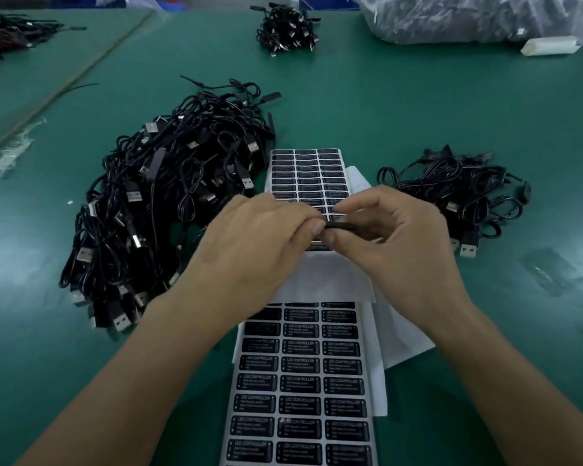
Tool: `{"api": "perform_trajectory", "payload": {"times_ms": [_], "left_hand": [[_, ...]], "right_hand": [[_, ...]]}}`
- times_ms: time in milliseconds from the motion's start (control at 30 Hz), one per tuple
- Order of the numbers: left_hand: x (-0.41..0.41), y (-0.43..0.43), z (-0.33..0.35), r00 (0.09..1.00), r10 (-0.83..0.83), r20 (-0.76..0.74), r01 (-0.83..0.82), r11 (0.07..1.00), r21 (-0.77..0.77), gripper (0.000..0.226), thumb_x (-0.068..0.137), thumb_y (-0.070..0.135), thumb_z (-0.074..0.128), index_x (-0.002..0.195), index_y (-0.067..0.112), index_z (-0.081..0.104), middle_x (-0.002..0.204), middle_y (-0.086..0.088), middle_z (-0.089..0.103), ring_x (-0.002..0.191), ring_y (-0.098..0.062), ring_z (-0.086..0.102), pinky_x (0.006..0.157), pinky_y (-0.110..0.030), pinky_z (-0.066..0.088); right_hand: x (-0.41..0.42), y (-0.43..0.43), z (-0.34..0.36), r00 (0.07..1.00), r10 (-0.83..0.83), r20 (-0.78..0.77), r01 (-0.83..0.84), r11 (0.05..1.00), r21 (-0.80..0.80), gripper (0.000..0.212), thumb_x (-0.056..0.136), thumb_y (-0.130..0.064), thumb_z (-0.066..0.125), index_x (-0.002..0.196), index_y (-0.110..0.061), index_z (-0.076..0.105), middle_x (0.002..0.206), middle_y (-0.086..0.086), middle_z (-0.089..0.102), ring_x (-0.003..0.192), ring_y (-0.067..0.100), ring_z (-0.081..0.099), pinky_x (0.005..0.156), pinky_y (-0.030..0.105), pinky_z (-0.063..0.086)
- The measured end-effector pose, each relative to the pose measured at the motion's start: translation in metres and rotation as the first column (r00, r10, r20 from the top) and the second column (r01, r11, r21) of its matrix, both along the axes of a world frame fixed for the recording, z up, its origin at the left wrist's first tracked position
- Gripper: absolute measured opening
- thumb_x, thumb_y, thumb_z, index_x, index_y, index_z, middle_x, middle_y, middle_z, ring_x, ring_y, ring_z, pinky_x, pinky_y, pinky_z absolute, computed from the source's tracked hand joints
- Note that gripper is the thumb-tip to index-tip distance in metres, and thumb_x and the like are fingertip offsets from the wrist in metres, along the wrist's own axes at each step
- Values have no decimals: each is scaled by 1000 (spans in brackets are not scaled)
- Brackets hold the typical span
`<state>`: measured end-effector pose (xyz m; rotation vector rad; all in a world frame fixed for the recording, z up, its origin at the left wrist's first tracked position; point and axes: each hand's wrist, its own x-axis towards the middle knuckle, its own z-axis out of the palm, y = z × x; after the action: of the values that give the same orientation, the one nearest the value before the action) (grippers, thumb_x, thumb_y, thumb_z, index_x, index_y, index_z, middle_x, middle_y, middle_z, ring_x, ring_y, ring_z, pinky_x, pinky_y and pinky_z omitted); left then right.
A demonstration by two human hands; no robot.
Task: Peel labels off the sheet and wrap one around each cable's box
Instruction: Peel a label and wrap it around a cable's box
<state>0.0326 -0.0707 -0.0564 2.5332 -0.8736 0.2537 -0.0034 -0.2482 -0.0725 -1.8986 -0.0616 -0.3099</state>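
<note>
Both hands meet over the middle of the green table [401, 105], pinching the same small black box [342, 226] between them. My read: the left hand [249, 243] is curled nearly closed, thumb and fingertips clamped on the box's left end, and the right hand [401, 237] is half curled, thumb and forefinger gripping the other end while the remaining fingers stay loosely bent. Can't tell if a label is already on the box, too small and blurry. Right under the hands lies a label sheet [308, 176], with another label sheet [300, 388] nearer the body. Big cable pile [155, 203] sits left, a smaller cable pile [458, 193] right.
</note>
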Motion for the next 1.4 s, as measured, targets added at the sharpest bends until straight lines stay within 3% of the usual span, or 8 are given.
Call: {"api": "perform_trajectory", "payload": {"times_ms": [200, 433, 533, 700, 833, 1033, 1167, 1400], "left_hand": [[-5, -9, -14, 980, 175, -92, -181, 981, -67, 18, 99, 44, 41, 99, 32, 55, 78, 11, 68, 77, -13, 62, 69, -38, 46], [-10, -18, -27, 969, 164, -186, -202, 958, -203, 6, 104, 34, 35, 100, 29, 38, 77, 5, 68, 70, -19, 63, 66, -46, 50], [-9, -19, -30, 965, 176, -195, -224, 939, -260, 7, 106, 30, 37, 100, 27, 39, 74, 4, 65, 67, -18, 61, 63, -47, 50], [-7, -17, -31, 974, 127, -190, -187, 921, -341, 5, 105, 27, 39, 100, 27, 40, 70, 6, 66, 65, -16, 62, 61, -46, 50], [-5, -15, -33, 977, 111, -184, -170, 924, -343, 8, 104, 27, 41, 97, 28, 39, 69, 3, 65, 62, -21, 61, 58, -50, 49], [-5, -14, -35, 979, 142, -147, -180, 941, -287, 9, 101, 30, 42, 92, 30, 39, 54, 8, 49, 54, -14, 49, 47, -30, 29], [-4, -14, -35, 974, 190, -123, -215, 945, -247, 8, 99, 34, 41, 94, 29, 43, 52, 7, 48, 45, -13, 43, 48, -29, 27], [-7, -16, -26, 985, 170, -38, -172, 917, -359, 13, 101, 35, 38, 96, 25, 45, 56, 11, 45, 48, -10, 44, 47, -38, 38]], "right_hand": [[-8, 0, 9, 949, -257, -181, 107, 806, -582, 48, 79, -64, 68, 107, -25, 62, 84, -8, 61, 85, 17, 61, 76, 40, 53], [-14, 17, 6, 885, -243, -398, -139, 679, -721, 98, 73, -87, 43, 136, -12, 43, 122, 7, 38, 117, 29, 43, 101, 40, 42], [-14, 17, 1, 912, -192, -362, -111, 734, -670, 65, 81, -76, 53, 115, -22, 50, 103, -1, 32, 101, 22, 39, 89, 34, 39], [-13, 15, -2, 939, -117, -325, -92, 823, -561, 74, 85, -61, 64, 150, -40, 34, 111, -4, 34, 104, 14, 34, 85, 30, 29], [-10, 7, 7, 956, -34, -291, -7, 991, -137, 51, 76, -33, 83, 110, -60, 56, 88, -13, 65, 86, 7, 62, 78, 29, 49], [-2, -1, 7, 906, 22, -424, 120, 945, 306, 47, 75, -10, 84, 113, -27, 64, 97, 2, 75, 87, 15, 73, 77, 32, 58], [-2, -9, 9, 894, -33, -447, 147, 964, 221, 15, 81, -17, 80, 72, -8, 73, 53, 1, 61, 43, 8, 50, 40, 16, 39], [-2, -4, 4, 919, -24, -393, 85, 987, 138, 19, 84, -23, 79, 70, -11, 76, 57, 1, 63, 41, 6, 47, 41, 15, 37]]}}
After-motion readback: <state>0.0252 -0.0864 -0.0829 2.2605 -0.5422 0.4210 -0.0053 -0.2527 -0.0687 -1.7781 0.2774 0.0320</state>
